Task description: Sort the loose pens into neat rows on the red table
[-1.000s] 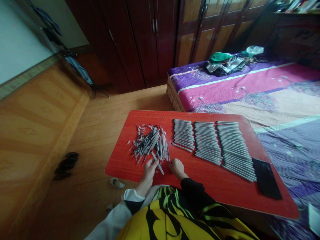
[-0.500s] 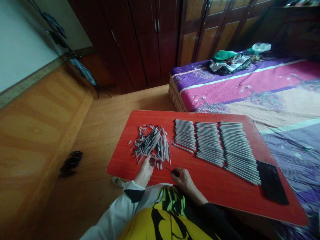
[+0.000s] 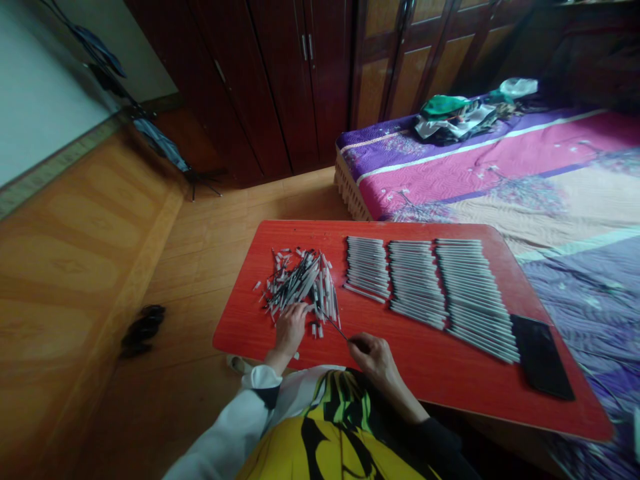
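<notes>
A loose heap of thin white-and-black pen refills (image 3: 300, 287) lies on the red tabletop (image 3: 425, 380), left of centre. My left hand (image 3: 290, 331) rests on the heap's front edge, fingers bent down; I cannot tell whether it holds anything. My right hand (image 3: 374, 357) pinches a thin dark rod (image 3: 336, 328), whose tip reaches toward the heap. Three neat rows of parallel refills (image 3: 417, 287) lie side by side to the right of the heap. Several short pieces are scattered just in front of it.
A black phone (image 3: 541, 357) lies at the table's right, beyond the rows. A quilted purple-and-pink bed (image 3: 475, 180) runs along the right side, with clothes on it. Dark wardrobes (image 3: 270, 80) stand behind, and dark shoes (image 3: 143, 330) lie on the wooden floor at left.
My right hand has moved back from the heap toward me, now with the thin dark rod. My left hand has shifted onto the heap's front edge. The view has swung slightly.
</notes>
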A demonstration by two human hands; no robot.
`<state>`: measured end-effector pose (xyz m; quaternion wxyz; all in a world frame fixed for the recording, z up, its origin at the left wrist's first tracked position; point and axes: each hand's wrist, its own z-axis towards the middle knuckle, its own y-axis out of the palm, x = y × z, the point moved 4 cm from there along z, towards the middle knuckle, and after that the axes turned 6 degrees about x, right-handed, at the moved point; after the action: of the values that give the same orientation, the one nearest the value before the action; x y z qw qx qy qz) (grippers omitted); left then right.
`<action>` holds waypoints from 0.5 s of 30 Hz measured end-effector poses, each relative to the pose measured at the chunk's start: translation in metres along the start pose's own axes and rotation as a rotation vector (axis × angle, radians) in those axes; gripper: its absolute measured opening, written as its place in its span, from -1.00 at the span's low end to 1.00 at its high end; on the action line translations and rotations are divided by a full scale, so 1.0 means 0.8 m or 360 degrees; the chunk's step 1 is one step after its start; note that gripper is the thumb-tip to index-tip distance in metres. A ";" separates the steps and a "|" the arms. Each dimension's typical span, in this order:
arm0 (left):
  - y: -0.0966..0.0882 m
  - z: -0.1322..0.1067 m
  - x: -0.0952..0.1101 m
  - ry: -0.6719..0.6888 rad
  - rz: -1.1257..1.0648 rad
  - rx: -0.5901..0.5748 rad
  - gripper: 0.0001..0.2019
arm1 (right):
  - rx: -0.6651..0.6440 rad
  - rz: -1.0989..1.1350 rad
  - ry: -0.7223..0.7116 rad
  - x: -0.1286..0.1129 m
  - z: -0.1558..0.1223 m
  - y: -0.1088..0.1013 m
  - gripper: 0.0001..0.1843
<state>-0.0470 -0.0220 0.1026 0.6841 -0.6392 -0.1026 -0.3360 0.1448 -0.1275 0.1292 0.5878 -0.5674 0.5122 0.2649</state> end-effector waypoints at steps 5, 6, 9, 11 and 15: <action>-0.002 -0.002 -0.002 0.0166 0.0142 -0.0011 -0.73 | -0.0024 -0.0018 0.0016 0.003 0.000 0.001 -0.77; -0.002 -0.003 -0.002 0.0200 0.0169 -0.0016 -0.72 | -0.0030 -0.0031 0.0021 0.003 0.000 0.001 -0.77; -0.002 -0.006 -0.003 0.0319 0.0272 -0.0057 -0.69 | -0.0054 -0.0068 0.0029 0.004 0.000 0.001 -0.76; -0.002 -0.008 -0.004 0.0408 0.0303 -0.0077 -0.68 | -0.0091 -0.0123 0.0034 0.003 0.001 0.001 -0.76; -0.002 -0.011 -0.011 0.0516 0.0306 -0.0039 -0.64 | -0.0164 -0.0287 0.0038 -0.001 0.003 -0.003 -0.74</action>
<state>-0.0571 -0.0271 0.0973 0.7129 -0.5917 0.0748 -0.3689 0.1472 -0.1255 0.1307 0.5730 -0.6439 0.4518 0.2301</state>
